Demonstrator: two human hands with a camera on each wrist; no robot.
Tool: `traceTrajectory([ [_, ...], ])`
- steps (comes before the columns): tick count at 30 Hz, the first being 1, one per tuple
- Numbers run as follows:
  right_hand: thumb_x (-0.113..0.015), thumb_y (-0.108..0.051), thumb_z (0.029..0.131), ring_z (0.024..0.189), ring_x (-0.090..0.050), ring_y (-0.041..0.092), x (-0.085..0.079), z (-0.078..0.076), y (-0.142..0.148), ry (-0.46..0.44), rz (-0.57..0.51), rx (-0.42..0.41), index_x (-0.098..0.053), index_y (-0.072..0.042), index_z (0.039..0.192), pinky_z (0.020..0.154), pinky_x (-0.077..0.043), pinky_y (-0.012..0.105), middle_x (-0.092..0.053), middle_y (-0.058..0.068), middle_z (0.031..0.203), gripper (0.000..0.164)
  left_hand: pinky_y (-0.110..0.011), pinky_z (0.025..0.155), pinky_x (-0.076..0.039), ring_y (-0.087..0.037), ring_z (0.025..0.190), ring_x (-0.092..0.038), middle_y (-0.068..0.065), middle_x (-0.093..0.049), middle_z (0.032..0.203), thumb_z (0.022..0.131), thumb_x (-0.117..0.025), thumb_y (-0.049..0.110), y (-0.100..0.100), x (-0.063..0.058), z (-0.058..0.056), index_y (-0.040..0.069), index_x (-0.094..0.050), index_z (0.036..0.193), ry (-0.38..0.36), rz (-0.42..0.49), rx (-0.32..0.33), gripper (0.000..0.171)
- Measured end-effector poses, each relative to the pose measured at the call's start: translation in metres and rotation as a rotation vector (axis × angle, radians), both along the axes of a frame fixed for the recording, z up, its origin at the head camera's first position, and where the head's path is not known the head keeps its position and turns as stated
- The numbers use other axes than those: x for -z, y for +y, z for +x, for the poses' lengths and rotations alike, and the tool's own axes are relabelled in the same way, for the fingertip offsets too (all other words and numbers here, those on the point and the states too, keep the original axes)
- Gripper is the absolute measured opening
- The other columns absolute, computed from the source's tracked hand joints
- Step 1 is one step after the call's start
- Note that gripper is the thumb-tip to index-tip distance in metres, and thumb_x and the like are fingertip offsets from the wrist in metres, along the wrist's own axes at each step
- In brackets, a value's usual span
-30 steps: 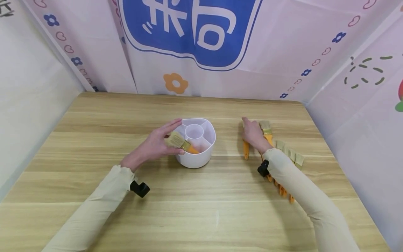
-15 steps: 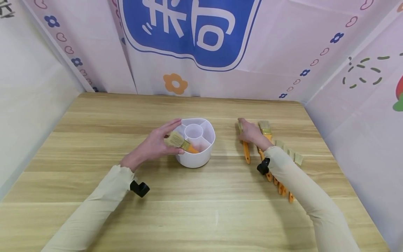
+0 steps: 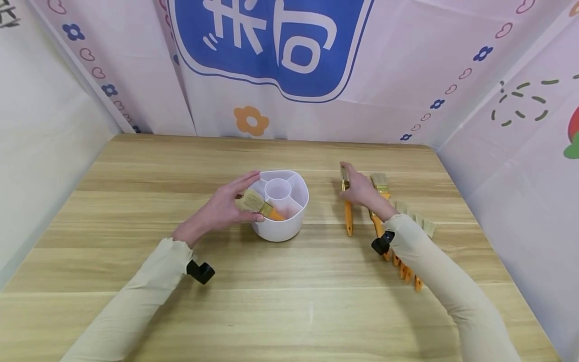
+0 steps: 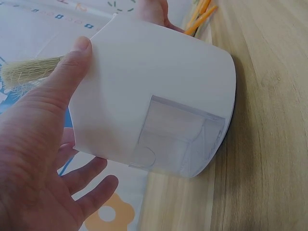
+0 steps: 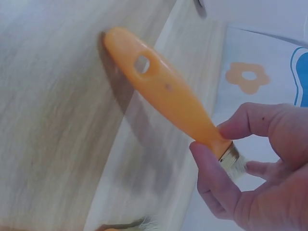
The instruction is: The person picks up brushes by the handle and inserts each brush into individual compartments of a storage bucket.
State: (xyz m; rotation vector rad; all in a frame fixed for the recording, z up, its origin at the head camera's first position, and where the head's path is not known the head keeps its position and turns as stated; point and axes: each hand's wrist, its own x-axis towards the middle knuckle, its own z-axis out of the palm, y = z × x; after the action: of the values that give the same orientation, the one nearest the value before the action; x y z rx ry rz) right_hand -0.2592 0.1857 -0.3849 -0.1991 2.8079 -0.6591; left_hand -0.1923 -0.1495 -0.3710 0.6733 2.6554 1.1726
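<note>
While your left hand [image 3: 223,203] curves round the side of the white container [image 3: 277,234], thumb at the near rim and fingers toward the far side, your right hand [image 3: 362,192] pinches a paintbrush [image 3: 349,216] off to the container's right. You have that brush between thumb and fingers where its orange handle meets the metal band, with the bristles on the far side and the holed handle end pointing back toward you; whether that end touches the worktop [image 3: 271,306] is hard to tell. The container stands upright near the middle of the worktop, with a round central well [image 3: 278,189] and dividers running out to its wall, and your left wrist view shows a clear window [image 4: 180,137] low on its side. Inside it, a second brush [image 3: 277,215] leans in the compartment nearest you, handle down and bristles sloping up through the gap between your left thumb and fingers. To the right of your held brush lies a wide brush [image 3: 380,181], and further right a row of brushes [image 3: 422,223] runs partly hidden under your right sleeve [image 3: 443,281], orange handle ends toward you. Behind the worktop hangs a pale printed backdrop [image 3: 217,115] with an orange flower [image 3: 251,120].
</note>
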Motion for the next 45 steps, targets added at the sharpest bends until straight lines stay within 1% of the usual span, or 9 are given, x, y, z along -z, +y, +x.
traceTrajectory([
  [3, -0.065, -0.008, 0.081, 0.054, -0.046, 0.018, -0.002, 0.001, 0.000, -0.006, -0.043, 0.002, -0.008, -0.013, 0.150, 0.052, -0.043, 0.027, -0.060, 0.018, 0.093, 0.090, -0.048, 0.105, -0.042, -0.027, 0.142, -0.026, 0.002, -0.020, 0.158, 0.069, -0.081, 0.038, 0.000, 0.000, 0.000, 0.015, -0.028, 0.148, 0.003, 0.000, 0.000, 0.097],
  [5, -0.065, -0.007, 0.081, 0.049, -0.041, 0.014, -0.003, 0.002, 0.000, -0.007, -0.055, 0.003, -0.008, -0.013, 0.150, 0.048, -0.040, 0.025, -0.054, 0.010, 0.075, 0.090, -0.049, 0.105, -0.042, -0.027, 0.142, -0.026, 0.001, -0.020, 0.158, 0.069, -0.081, 0.038, 0.000, 0.000, 0.000, 0.015, -0.028, 0.148, 0.004, 0.001, 0.000, 0.097],
  [7, -0.066, -0.008, 0.081, 0.051, -0.041, 0.013, -0.003, 0.003, 0.000, -0.008, -0.065, 0.013, -0.009, -0.013, 0.150, 0.048, -0.039, 0.024, -0.047, 0.005, 0.070, 0.090, -0.049, 0.104, -0.042, -0.027, 0.142, -0.026, 0.000, -0.020, 0.157, 0.069, -0.081, 0.038, 0.000, 0.000, 0.000, 0.015, -0.029, 0.147, 0.007, 0.002, 0.000, 0.097],
  [12, -0.066, -0.009, 0.078, 0.058, -0.042, 0.015, -0.004, 0.006, -0.001, 0.022, -0.095, 0.026, -0.011, -0.014, 0.149, 0.050, -0.038, 0.024, -0.050, 0.008, 0.081, 0.090, -0.049, 0.104, -0.042, -0.028, 0.142, -0.026, -0.002, -0.020, 0.157, 0.069, -0.081, 0.038, 0.001, 0.001, -0.001, 0.015, -0.028, 0.148, 0.006, 0.003, 0.002, 0.098],
  [16, -0.065, -0.008, 0.077, 0.057, -0.041, 0.015, -0.004, 0.009, -0.003, 0.069, -0.120, 0.030, -0.011, -0.013, 0.149, 0.050, -0.036, 0.025, -0.051, 0.008, 0.079, 0.090, -0.049, 0.104, -0.042, -0.027, 0.142, -0.026, 0.000, -0.020, 0.158, 0.068, -0.081, 0.039, 0.001, 0.002, -0.001, 0.016, -0.028, 0.148, 0.003, -0.001, -0.002, 0.098],
  [25, -0.065, -0.007, 0.075, 0.074, -0.054, 0.022, -0.006, 0.019, -0.007, 0.159, -0.176, 0.053, -0.014, -0.017, 0.148, 0.062, -0.044, 0.028, -0.059, 0.011, 0.088, 0.090, -0.049, 0.104, -0.042, -0.027, 0.142, -0.026, 0.001, -0.020, 0.158, 0.069, -0.081, 0.039, 0.002, 0.000, -0.001, 0.017, -0.028, 0.148, -0.001, -0.003, -0.006, 0.098],
  [34, -0.064, -0.006, 0.074, 0.076, -0.055, 0.023, -0.004, 0.024, -0.009, 0.250, -0.258, 0.041, -0.017, -0.014, 0.147, 0.064, -0.044, 0.028, -0.056, 0.012, 0.088, 0.088, -0.049, 0.105, -0.042, -0.027, 0.142, -0.026, 0.001, -0.020, 0.158, 0.069, -0.081, 0.039, 0.001, 0.001, 0.000, 0.016, -0.028, 0.148, 0.003, 0.002, -0.004, 0.098],
  [40, -0.063, -0.004, 0.074, 0.083, -0.058, 0.028, -0.006, 0.028, -0.011, 0.292, -0.331, 0.034, -0.017, -0.014, 0.147, 0.072, -0.048, 0.033, -0.056, 0.015, 0.095, 0.087, -0.049, 0.105, -0.042, -0.027, 0.142, -0.026, 0.001, -0.019, 0.158, 0.069, -0.081, 0.040, 0.001, 0.001, 0.000, 0.016, -0.027, 0.148, 0.002, -0.004, -0.005, 0.098],
  [45, -0.062, -0.001, 0.073, 0.085, -0.058, 0.029, -0.008, 0.032, -0.016, 0.314, -0.371, 0.020, -0.017, -0.014, 0.147, 0.073, -0.049, 0.036, -0.055, 0.016, 0.097, 0.087, -0.048, 0.105, -0.041, -0.026, 0.142, -0.026, 0.003, -0.019, 0.158, 0.069, -0.081, 0.041, 0.002, 0.001, 0.000, 0.017, -0.027, 0.148, -0.006, -0.005, -0.008, 0.098],
])
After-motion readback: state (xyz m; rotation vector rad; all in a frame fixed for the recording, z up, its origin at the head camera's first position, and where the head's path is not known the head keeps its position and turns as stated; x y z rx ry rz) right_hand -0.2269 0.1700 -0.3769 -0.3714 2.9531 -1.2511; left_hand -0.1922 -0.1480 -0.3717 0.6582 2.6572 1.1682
